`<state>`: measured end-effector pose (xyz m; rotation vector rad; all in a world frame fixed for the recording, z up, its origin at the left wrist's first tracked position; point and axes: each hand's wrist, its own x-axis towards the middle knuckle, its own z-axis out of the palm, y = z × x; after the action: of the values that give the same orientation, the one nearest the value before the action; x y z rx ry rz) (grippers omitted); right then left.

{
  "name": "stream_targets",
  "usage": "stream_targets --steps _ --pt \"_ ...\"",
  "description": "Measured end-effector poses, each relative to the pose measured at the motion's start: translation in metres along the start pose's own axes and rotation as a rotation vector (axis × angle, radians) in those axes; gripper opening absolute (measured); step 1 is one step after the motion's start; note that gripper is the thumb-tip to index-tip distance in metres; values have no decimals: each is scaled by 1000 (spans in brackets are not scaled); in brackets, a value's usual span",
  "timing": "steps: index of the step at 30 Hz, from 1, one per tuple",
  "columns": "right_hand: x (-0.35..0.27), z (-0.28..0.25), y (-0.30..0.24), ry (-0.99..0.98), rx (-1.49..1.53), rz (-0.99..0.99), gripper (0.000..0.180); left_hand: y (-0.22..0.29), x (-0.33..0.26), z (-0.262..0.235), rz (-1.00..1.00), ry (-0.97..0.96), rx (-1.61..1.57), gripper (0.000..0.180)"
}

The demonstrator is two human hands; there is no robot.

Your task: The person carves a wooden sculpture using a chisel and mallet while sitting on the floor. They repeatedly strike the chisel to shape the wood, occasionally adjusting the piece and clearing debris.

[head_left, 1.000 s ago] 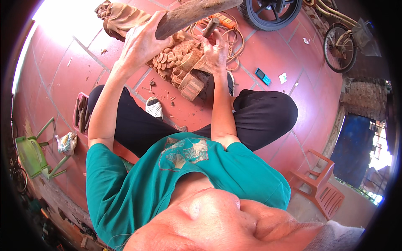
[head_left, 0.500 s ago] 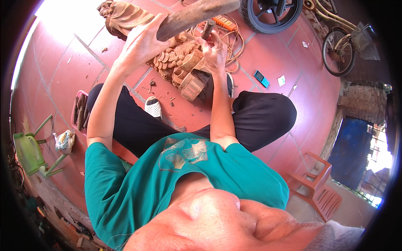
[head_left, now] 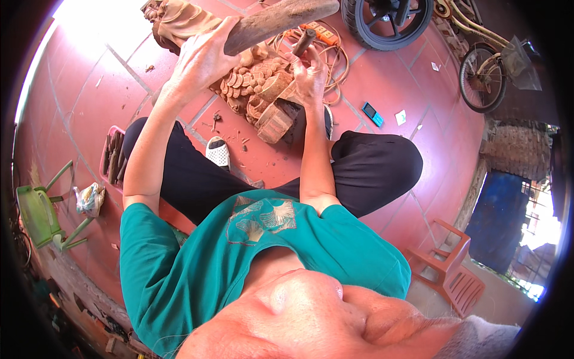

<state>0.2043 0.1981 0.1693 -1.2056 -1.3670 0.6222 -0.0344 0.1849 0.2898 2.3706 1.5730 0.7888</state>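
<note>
Where the thumb and fingers of the left hand point(head_left: 203, 57) close around one end of a thick wooden club point(head_left: 281, 24), the wood slants up to the right, over the carving. The right hand point(head_left: 308, 78) has its fingers curled around a short, dark, round tool handle point(head_left: 305, 42), whose blunt end points up just below the club, apart from it; the tool's other end is hidden by the fingers and the work. Beneath both hands, on the floor between the spread knees, lies a brown wood carving point(head_left: 248, 87), its middle covered in rounded, scale-like lobes and its blocky base point(head_left: 275, 122) toward the body. Beyond the left hand lies a draped carved figure point(head_left: 185, 21); the hand hides whether it joins the lobed part. Wood chips point(head_left: 216, 121) litter the pink tiles near a white perforated shoe point(head_left: 217, 154). Behind the right hand, an orange power strip point(head_left: 323, 35) sits among looped cable point(head_left: 342, 81), and a blue keypad phone point(head_left: 372, 114) lies farther right. By the left knee, a pink tray point(head_left: 113, 129) holds dark rods point(head_left: 113, 157); near it stands a green chair point(head_left: 39, 215). A motorcycle wheel point(head_left: 388, 24) is at the far edge.
</note>
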Motion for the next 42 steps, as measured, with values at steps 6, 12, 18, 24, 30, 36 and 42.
stream_targets --steps 6,12,18,24,30,36,42 --pt "-1 -3 -4 53 -29 28 18 -5 -1 3 38 74 -53 63" --pt "2 -5 -8 100 134 65 16 -3 -1 1 9 14 -12 68" --pt "-1 -1 -8 64 -4 0 17 0 0 -2 -8 1 -12 70" --pt "0 4 -3 15 -31 -42 21 -1 -2 -3 2 5 -15 70" --pt "0 6 -11 -44 -129 -65 24 6 -3 -9 -15 6 -59 70" --pt "2 9 -18 -84 -155 -77 25 13 -5 -10 -30 -73 -19 70" --pt "1 10 -18 -125 -161 -93 27 13 -3 -12 -77 -112 -80 69"
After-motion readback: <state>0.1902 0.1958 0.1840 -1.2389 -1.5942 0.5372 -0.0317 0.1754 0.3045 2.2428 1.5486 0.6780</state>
